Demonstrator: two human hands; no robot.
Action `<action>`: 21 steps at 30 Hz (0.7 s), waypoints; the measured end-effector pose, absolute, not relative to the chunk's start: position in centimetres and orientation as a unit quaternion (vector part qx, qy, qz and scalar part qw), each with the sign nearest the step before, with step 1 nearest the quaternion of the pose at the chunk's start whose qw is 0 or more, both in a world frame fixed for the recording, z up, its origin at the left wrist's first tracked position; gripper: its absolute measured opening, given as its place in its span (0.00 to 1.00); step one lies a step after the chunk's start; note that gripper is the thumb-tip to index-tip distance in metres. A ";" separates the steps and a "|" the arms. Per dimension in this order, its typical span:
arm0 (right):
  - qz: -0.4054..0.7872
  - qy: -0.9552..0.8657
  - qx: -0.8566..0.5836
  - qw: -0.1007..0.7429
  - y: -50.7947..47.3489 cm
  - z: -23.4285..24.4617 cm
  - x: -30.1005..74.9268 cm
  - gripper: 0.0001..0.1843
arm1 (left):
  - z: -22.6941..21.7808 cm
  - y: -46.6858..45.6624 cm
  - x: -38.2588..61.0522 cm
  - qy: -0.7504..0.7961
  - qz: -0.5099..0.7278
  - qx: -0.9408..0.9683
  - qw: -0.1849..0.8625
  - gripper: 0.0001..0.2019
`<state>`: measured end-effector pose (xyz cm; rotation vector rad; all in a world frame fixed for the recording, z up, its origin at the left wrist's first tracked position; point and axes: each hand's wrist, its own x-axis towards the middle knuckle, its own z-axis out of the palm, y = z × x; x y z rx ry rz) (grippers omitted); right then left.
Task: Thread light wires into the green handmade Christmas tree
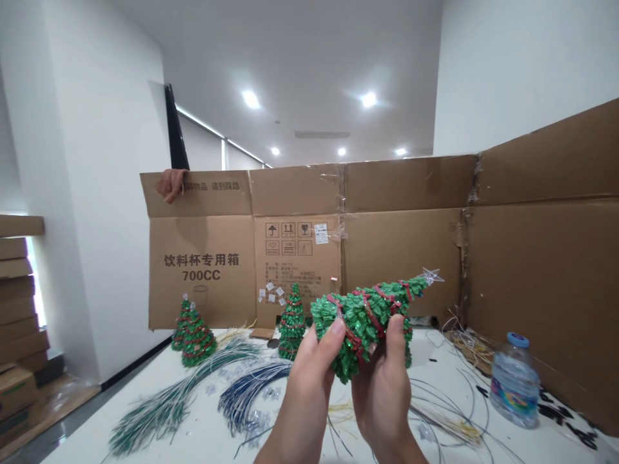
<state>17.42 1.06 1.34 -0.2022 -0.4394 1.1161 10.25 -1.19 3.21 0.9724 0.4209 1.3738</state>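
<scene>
Green tree (363, 322) clasped by left hand (312, 374), right hand (384, 380)

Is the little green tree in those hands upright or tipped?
Tipped: the green sequinned tree lies almost sideways between the left hand and right hand, its pale star pointing right.

Beyond the held sequined tree (362, 319), a hand could pass over low wire bundles (251, 393), between small trees (196, 338) at left and a water bottle (515, 383) at right, up to a cardboard wall (406, 245).

Right side, a water bottle (515, 383) with a blue cap — and upper left, a co-worker's hand (169, 185) curled over the cardboard partition (401, 258) — flat cartons (17, 303) piled far left!
</scene>
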 end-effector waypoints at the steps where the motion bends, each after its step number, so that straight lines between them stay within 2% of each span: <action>1: 0.528 -0.195 -0.098 0.821 1.0 1.5 17.5 0.26 | 3.2 -1.1 10.3 0.186 0.607 0.422 0.647 0.27; 9: 0.576 -0.172 -0.121 0.790 2.0 0.3 18.0 0.31 | 2.5 -0.8 10.9 0.236 0.611 0.365 0.662 0.34; 11: 0.594 -0.191 -0.126 0.771 2.7 -0.4 18.3 0.34 | 2.6 -0.8 11.1 0.244 0.621 0.339 0.663 0.32; 14: 0.606 -0.224 -0.139 0.751 3.7 -0.8 18.8 0.36 | 3.4 -0.7 10.9 0.245 0.654 0.298 0.651 0.24; 16: 0.605 -0.255 -0.153 0.739 3.9 -0.5 19.2 0.35 | 4.3 -0.6 10.4 0.261 0.677 0.261 0.637 0.20; 18: 0.600 -0.293 -0.183 0.722 3.6 0.1 19.8 0.32 | 5.5 -0.5 9.6 0.260 0.675 0.240 0.647 0.20; 21: 0.500 -0.335 -0.277 0.749 2.4 1.3 20.7 0.22 | 7.8 -0.4 8.6 0.280 0.690 0.202 0.636 0.23</action>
